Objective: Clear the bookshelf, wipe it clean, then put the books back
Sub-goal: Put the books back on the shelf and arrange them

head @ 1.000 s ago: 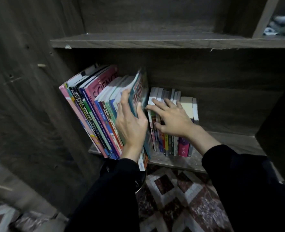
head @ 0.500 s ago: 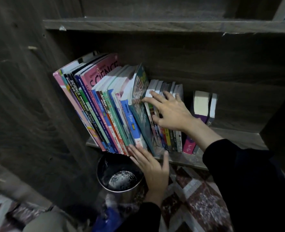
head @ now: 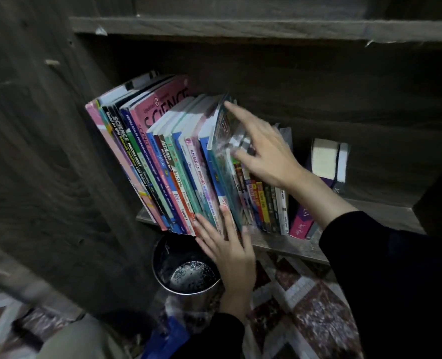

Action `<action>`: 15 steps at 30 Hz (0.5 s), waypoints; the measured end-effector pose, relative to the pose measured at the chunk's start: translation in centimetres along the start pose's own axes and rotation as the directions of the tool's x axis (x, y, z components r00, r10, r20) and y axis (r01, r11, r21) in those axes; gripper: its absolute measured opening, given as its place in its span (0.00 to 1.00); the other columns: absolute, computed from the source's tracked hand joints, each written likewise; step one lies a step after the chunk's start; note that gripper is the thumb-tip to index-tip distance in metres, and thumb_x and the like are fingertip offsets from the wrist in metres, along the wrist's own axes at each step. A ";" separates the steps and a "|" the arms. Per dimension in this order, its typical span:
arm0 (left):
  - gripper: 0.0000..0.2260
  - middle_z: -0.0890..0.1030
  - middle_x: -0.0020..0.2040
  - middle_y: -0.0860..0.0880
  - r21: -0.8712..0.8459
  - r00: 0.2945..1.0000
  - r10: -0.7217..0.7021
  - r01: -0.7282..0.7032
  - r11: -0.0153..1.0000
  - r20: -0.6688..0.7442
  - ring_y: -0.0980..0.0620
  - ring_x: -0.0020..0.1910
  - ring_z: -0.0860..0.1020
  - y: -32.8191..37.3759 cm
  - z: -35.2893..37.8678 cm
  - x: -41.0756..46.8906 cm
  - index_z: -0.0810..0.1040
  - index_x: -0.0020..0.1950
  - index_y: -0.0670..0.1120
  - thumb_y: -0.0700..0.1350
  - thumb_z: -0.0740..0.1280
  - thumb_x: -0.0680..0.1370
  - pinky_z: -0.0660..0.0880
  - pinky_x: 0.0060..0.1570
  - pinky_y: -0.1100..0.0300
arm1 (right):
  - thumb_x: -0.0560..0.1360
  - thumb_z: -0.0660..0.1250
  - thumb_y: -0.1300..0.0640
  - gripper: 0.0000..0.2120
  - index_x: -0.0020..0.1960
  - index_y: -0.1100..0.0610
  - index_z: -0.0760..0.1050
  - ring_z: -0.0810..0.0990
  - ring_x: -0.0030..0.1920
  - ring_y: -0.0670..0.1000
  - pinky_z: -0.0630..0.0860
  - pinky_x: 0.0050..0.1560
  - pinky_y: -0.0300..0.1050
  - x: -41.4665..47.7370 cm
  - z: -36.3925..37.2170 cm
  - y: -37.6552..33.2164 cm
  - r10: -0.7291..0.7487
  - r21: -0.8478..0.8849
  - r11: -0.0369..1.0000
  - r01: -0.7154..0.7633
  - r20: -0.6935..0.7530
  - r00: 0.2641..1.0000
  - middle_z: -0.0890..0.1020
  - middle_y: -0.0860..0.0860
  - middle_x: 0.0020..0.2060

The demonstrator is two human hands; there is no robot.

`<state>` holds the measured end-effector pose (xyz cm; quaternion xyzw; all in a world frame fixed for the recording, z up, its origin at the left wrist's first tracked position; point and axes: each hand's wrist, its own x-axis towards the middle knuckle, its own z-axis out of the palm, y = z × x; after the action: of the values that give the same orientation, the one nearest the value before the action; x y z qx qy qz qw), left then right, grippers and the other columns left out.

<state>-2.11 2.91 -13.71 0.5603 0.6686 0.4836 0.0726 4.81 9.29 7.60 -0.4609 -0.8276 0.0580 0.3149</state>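
A row of tall workbooks (head: 162, 161) leans left on the dark wooden shelf (head: 385, 213), a pink SCIENCE book (head: 162, 104) among them. At the row's right end stands a teal book (head: 225, 161). My right hand (head: 264, 151) lies spread on its cover, fingertips near the top edge. My left hand (head: 227, 244) presses flat against the bottom spines of the tall books at the shelf's front edge. Shorter paperbacks (head: 266, 203) stand under my right wrist. A purple book (head: 302, 218) and a thick one (head: 323, 156) stand further right.
A metal bucket (head: 186, 275) with water stands on the floor just below the shelf's left end. The patterned tile floor (head: 308, 307) spreads under my arms. An upper shelf board (head: 240, 28) runs overhead. The cabinet's side wall (head: 46, 151) closes the left.
My left hand dropped from the tall books' tops to their bottom edges. My right hand slid left from the short paperbacks onto the teal book. Two books at the right now stand apart.
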 end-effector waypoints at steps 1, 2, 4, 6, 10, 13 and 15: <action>0.27 0.36 0.78 0.44 0.065 0.999 0.013 -0.011 0.998 -0.032 0.43 0.77 0.38 -0.6 -0.4 0.2 0.52 0.78 0.56 0.58 0.53 0.80 0.41 0.72 0.44 | 0.75 0.56 0.39 0.32 0.77 0.40 0.49 0.59 0.75 0.55 0.54 0.72 0.67 0.4 -0.3 -0.7 -0.045 0.015 0.999 0.045 -0.023 0.999 0.58 0.50 0.77; 0.26 0.40 0.78 0.41 0.143 0.998 0.037 -0.029 0.989 -0.054 0.41 0.77 0.40 -1.3 -0.7 0.6 0.53 0.78 0.56 0.57 0.53 0.80 0.44 0.71 0.41 | 0.76 0.56 0.37 0.32 0.77 0.41 0.52 0.57 0.76 0.53 0.51 0.73 0.64 0.7 -0.5 -1.3 -0.088 0.003 0.996 0.088 -0.011 0.996 0.59 0.49 0.76; 0.28 0.45 0.77 0.35 0.275 0.993 0.089 -0.065 0.959 -0.075 0.36 0.77 0.43 -2.6 -1.1 1.4 0.52 0.78 0.57 0.59 0.54 0.79 0.48 0.71 0.38 | 0.78 0.56 0.37 0.28 0.75 0.44 0.60 0.57 0.76 0.51 0.50 0.74 0.59 1.2 -0.6 -2.1 -0.140 -0.066 0.987 0.145 0.076 0.987 0.62 0.48 0.75; 0.29 0.45 0.77 0.35 0.354 0.986 0.147 -0.111 0.929 -0.076 0.34 0.76 0.44 -3.4 -1.3 2.0 0.49 0.78 0.58 0.61 0.53 0.79 0.49 0.70 0.36 | 0.79 0.54 0.39 0.25 0.73 0.47 0.65 0.60 0.74 0.49 0.55 0.73 0.52 1.5 -0.3 -1.9 -0.109 -0.095 0.988 0.122 0.130 0.986 0.63 0.48 0.75; 0.32 0.39 0.77 0.36 0.377 0.979 0.194 -0.154 0.913 -0.069 0.34 0.76 0.44 -4.1 -1.1 2.9 0.48 0.78 0.59 0.64 0.54 0.77 0.52 0.70 0.34 | 0.81 0.52 0.40 0.25 0.73 0.52 0.64 0.65 0.72 0.52 0.61 0.69 0.48 2.2 0.4 -1.2 0.009 -0.055 0.998 -0.004 0.099 0.995 0.63 0.51 0.75; 0.32 0.38 0.76 0.34 0.408 0.974 0.217 -0.173 0.896 -0.063 0.33 0.76 0.44 -4.6 -1.0 3.6 0.50 0.78 0.58 0.67 0.51 0.76 0.54 0.69 0.32 | 0.81 0.51 0.41 0.25 0.73 0.53 0.63 0.67 0.71 0.53 0.64 0.68 0.48 2.2 1.1 -1.4 0.032 0.004 0.999 -0.033 0.101 0.994 0.62 0.50 0.75; 0.33 0.39 0.76 0.33 0.428 0.970 0.233 -0.186 0.885 -0.060 0.31 0.75 0.45 -4.8 -1.2 3.9 0.50 0.78 0.58 0.68 0.49 0.76 0.54 0.69 0.33 | 0.82 0.50 0.42 0.24 0.74 0.53 0.61 0.68 0.70 0.53 0.65 0.66 0.48 1.9 1.8 -1.7 0.046 0.031 0.998 -0.049 0.092 0.995 0.59 0.50 0.76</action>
<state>-7.53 5.94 -14.85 0.6042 0.6950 0.3640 -0.1390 1.86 10.19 7.75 -0.4720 -0.8289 0.1001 0.2830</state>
